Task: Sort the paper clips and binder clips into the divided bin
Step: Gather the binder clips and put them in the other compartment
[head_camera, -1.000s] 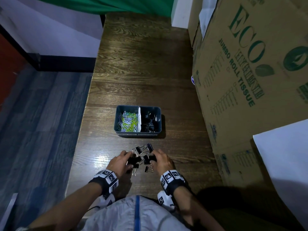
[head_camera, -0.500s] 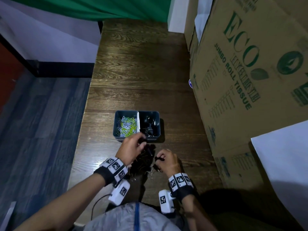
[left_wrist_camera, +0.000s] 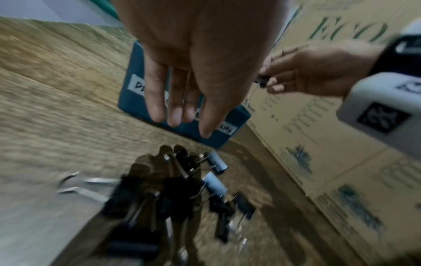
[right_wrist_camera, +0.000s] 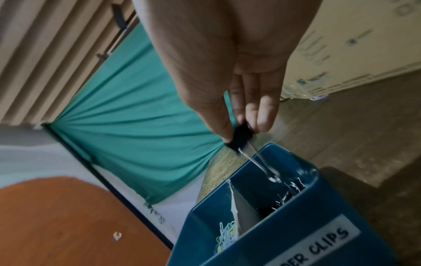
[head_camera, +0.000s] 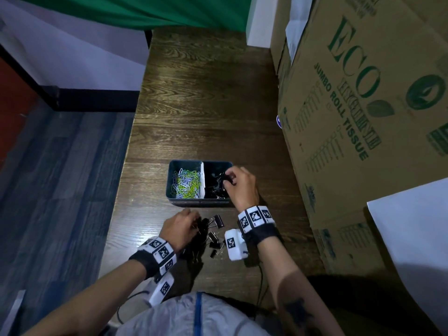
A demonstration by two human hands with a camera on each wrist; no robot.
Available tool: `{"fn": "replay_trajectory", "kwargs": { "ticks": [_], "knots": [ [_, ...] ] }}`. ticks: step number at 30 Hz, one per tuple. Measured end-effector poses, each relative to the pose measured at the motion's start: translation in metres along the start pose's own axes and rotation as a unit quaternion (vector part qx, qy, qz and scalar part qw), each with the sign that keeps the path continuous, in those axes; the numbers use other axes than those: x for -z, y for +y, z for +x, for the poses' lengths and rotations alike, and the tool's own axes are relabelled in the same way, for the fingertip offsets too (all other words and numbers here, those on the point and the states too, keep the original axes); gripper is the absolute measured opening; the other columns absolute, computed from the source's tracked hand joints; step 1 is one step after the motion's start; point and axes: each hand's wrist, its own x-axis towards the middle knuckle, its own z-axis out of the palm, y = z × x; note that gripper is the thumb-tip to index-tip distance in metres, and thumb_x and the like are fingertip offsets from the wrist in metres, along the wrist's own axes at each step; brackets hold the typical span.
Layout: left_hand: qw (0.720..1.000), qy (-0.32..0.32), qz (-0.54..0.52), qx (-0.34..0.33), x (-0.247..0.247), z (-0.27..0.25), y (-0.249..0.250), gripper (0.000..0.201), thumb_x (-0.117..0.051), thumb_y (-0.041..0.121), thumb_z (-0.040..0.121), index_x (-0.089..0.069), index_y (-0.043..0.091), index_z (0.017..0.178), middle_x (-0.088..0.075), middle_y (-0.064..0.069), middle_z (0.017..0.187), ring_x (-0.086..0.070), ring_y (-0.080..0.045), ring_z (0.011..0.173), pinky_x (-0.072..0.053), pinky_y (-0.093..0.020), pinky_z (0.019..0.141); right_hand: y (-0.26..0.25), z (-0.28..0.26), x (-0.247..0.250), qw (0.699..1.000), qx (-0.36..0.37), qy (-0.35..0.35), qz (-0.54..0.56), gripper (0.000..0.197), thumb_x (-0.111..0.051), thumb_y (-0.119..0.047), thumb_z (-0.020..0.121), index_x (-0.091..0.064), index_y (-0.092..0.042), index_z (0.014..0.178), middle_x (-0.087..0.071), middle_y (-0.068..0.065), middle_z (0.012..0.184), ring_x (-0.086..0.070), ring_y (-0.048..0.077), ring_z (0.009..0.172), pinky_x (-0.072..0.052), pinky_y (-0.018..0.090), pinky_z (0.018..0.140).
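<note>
Right hand (head_camera: pixel 241 184) pinches one black binder clip (right_wrist_camera: pixel 239 135) by its body, wire handles hanging down, directly over the right compartment of the divided bin (head_camera: pixel 201 202), the side labelled for binder clips, so a release should drop it straight in. Left hand (head_camera: pixel 180 227) is open, fingers straight, hovering over the loose binder clip pile (head_camera: pixel 213 235) just under its fingertips, likely lining up the next pick. Paper clips (head_camera: pixel 185 183) are in the left compartment.

One divided bin (head_camera: pixel 200 203) with two compartments; one binder clip (right_wrist_camera: pixel 239 137) held; two cardboard boxes (head_camera: pixel 363 117); loose clips (head_camera: pixel 213 235) too jumbled to count.
</note>
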Motion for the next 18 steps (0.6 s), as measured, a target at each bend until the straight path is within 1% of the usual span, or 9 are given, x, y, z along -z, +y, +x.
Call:
{"fn": "replay_trajectory", "kwargs": {
  "ticks": [4,6,8,9,10,12,14,16,18],
  "knots": [
    [0.988,-0.123,0.053,0.08,-0.021,-0.02,-0.02,0.081,-0.073,0.059,0.069,-0.033,0.025,0.131,-0.042,-0.004,0.123,-0.053,-0.028,0.107,-0.05,-0.04,0.076,0.007,-0.016,-0.012,1.0,0.011,-0.025,0.002,0.019,-0.073,-0.013,0.087,-0.069,-0.014,0.105,-0.065,0.001,0.105,-0.063,0.015,0.085,-0.055,0.027,0.071],
    [0.982,-0.149,0.077,0.083,-0.033,-0.028,-0.026,0.096,-0.073,0.066,0.062,-0.025,0.029,0.137,-0.036,-0.004,0.128,-0.049,-0.028,0.112,-0.051,-0.042,0.079,0.019,-0.039,-0.027,0.997,-0.006,-0.08,-0.003,0.014,-0.069,-0.012,0.089,-0.07,-0.014,0.103,-0.067,0.002,0.104,-0.064,0.015,0.083,-0.058,0.028,0.073],
    [0.981,-0.15,0.104,0.07,-0.045,-0.034,-0.029,0.106,-0.073,0.067,0.06,-0.018,0.031,0.142,-0.031,-0.005,0.133,-0.042,-0.028,0.116,-0.051,-0.042,0.078,0.03,-0.061,-0.041,0.99,-0.002,-0.14,-0.031,0.017,-0.066,-0.008,0.09,-0.073,-0.015,0.104,-0.071,0.005,0.107,-0.068,0.019,0.087,-0.06,0.036,0.077],
    [0.981,-0.147,0.109,0.065,-0.051,-0.035,-0.03,0.107,-0.074,0.064,0.061,-0.016,0.031,0.144,-0.029,-0.005,0.134,-0.038,-0.028,0.117,-0.052,-0.042,0.078,0.035,-0.071,-0.046,0.983,0.014,-0.173,-0.062,0.026,-0.066,-0.005,0.089,-0.073,-0.017,0.111,-0.07,0.006,0.116,-0.068,0.021,0.097,-0.059,0.038,0.084],
    [0.982,-0.142,0.106,0.062,-0.053,-0.036,-0.03,0.106,-0.074,0.061,0.063,-0.015,0.031,0.144,-0.028,-0.005,0.134,-0.037,-0.027,0.118,-0.053,-0.042,0.078,0.039,-0.079,-0.051,0.971,0.035,-0.213,-0.1,0.041,-0.067,-0.001,0.087,-0.068,-0.02,0.123,-0.063,0.007,0.131,-0.062,0.024,0.114,-0.055,0.039,0.095],
    [0.986,-0.13,0.087,0.06,-0.057,-0.034,-0.033,0.101,-0.074,0.054,0.068,-0.013,0.031,0.145,-0.028,-0.006,0.133,-0.036,-0.026,0.117,-0.054,-0.042,0.078,0.049,-0.091,-0.059,0.936,0.06,-0.303,-0.167,0.077,-0.07,0.001,0.082,-0.042,-0.025,0.149,-0.029,0.01,0.16,-0.032,0.029,0.143,-0.038,0.043,0.114],
    [0.988,-0.129,0.069,0.048,-0.057,-0.031,-0.036,0.099,-0.072,0.046,0.076,-0.005,0.033,0.148,-0.029,-0.006,0.133,-0.038,-0.026,0.116,-0.054,-0.042,0.079,0.056,-0.097,-0.067,0.9,0.046,-0.378,-0.213,0.099,-0.072,-0.004,0.081,-0.015,-0.034,0.157,0.005,0.005,0.167,-0.009,0.031,0.151,-0.028,0.052,0.118],
    [0.99,-0.129,0.059,0.023,-0.057,-0.028,-0.034,0.094,-0.067,0.038,0.081,-0.003,0.035,0.149,-0.03,-0.006,0.131,-0.041,-0.027,0.114,-0.054,-0.041,0.077,0.059,-0.101,-0.078,0.886,0.041,-0.397,-0.237,0.101,-0.074,-0.015,0.083,-0.009,-0.037,0.156,0.012,0.004,0.166,-0.006,0.033,0.151,-0.025,0.054,0.118],
    [0.991,-0.125,0.056,-0.003,-0.058,-0.026,-0.03,0.079,-0.064,0.034,0.081,-0.017,0.033,0.145,-0.034,-0.005,0.129,-0.044,-0.026,0.111,-0.055,-0.042,0.075,0.057,-0.105,-0.084,0.895,0.033,-0.377,-0.235,0.095,-0.077,-0.017,0.082,-0.017,-0.033,0.155,-0.001,0.008,0.165,-0.015,0.037,0.147,-0.029,0.052,0.116]
  ]
}}
